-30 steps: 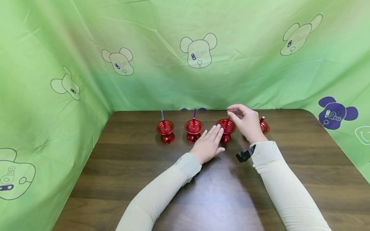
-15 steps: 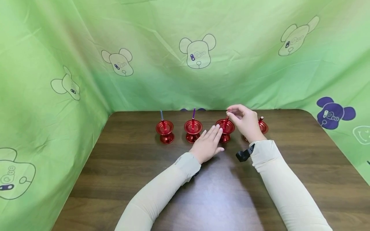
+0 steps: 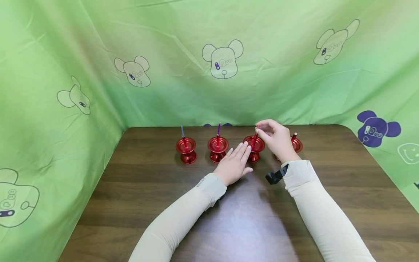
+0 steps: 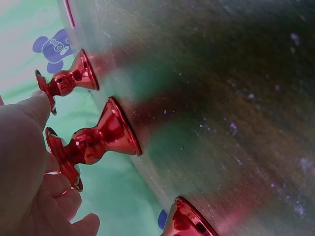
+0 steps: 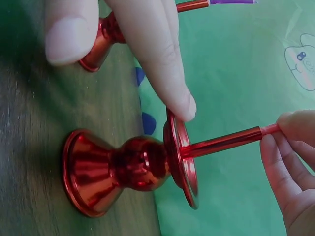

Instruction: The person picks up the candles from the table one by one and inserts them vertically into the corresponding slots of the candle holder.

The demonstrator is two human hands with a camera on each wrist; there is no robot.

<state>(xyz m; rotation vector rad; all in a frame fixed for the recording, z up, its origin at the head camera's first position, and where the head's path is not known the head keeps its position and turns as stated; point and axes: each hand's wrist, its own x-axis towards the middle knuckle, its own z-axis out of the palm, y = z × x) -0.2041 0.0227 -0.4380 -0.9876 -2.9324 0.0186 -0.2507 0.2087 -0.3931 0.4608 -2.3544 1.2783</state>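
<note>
My right hand (image 3: 276, 140) pinches the top of a thin pinkish-red candle (image 5: 269, 129) between thumb and fingers. That candle stands at the upper end of the red tube (image 5: 224, 142) rising from a shiny red candle holder (image 5: 141, 162), third from the left in the row. The left hand (image 3: 232, 163) stretches its fingers forward, and one fingertip (image 5: 185, 105) rests on this holder's dish rim. To the left, one red holder (image 3: 218, 144) bears a purple candle (image 3: 219, 129). The leftmost holder (image 3: 186, 145) carries a blue candle (image 3: 182, 131).
At the right, another red holder (image 3: 297, 145) with a pale-topped tube (image 3: 294, 136) is partly hidden behind the right hand. A thin pink stick (image 4: 69, 13) shows in the left wrist view. Green patterned cloth (image 3: 176, 91) hangs around the brown wooden table (image 3: 137, 203).
The head view has drifted slightly. Both hands keep their places, the left at the third holder's rim, the right pinching the candle.
</note>
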